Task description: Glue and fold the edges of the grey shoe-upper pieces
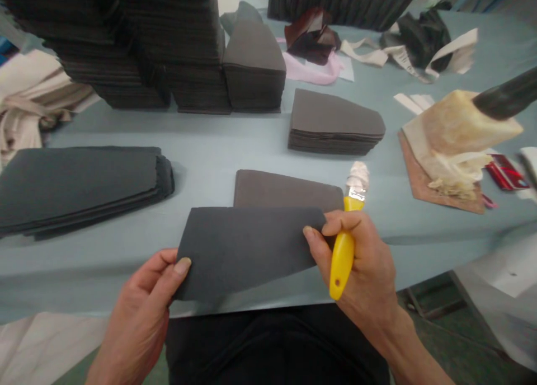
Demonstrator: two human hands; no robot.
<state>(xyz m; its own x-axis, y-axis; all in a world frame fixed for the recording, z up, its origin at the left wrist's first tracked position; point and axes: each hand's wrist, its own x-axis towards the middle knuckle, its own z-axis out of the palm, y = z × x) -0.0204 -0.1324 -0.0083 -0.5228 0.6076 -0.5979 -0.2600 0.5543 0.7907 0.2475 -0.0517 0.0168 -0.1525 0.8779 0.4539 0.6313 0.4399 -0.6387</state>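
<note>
A flat dark grey panel (247, 250), tapered at one end, is stretched between both hands above the table's front edge. My left hand (146, 301) pinches its wider left end, thumb on top. At the narrow right end, my right hand (364, 262) grips a corner between thumb and forefinger. The same hand also holds a yellow-handled brush (343, 256), its bristle end up and coated with whitish paste. Behind the held panel lies a brownish-grey panel (289, 190) of similar shape, partly covered by it from this view.
On the left lies a stack of dark panels (79, 181); a smaller brownish stack (335, 119) sits behind the centre. Tall dark stacks (188, 43) rise at the back left. To the right, a glue-crusted container (453, 127) with a dark handle stands on a brown board (419, 178).
</note>
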